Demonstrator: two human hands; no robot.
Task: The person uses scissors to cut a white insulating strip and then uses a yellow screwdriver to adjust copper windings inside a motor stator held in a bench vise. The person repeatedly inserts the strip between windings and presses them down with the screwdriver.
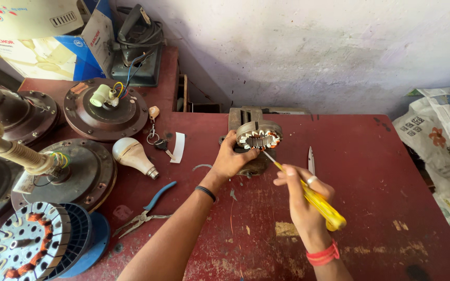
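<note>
While the left hand (231,158) wraps its fingers round the near-left side of a small motor stator (258,135), w/ copper windings showing in its slots, the right hand (304,200) is closed around a yellow-handled screwdriver (308,195), tip aimed up-left at the stator's lower right edge; whether the tip actually touches can't be told. Stator sits in a bench vise (247,117) at the back-centre of the red table (371,177), close to the whitish wall. Just right of the vise, a slim metal blade tool (311,158) lies flat on the table, near the right hand's knuckles. Left of the arms: blue-handled pliers (147,211), a white bulb (133,155) on its side, keys (154,138) and a white paper slip (178,147). Further left, several brown ceiling fan motor housings (105,109), one w/ coloured wires sticking out, plus a wound stator on a blue spool (35,244) at the bottom-left corner. Cardboard boxes (42,36) stand at back left; newspapers (444,130) are piled off the right edge.
</note>
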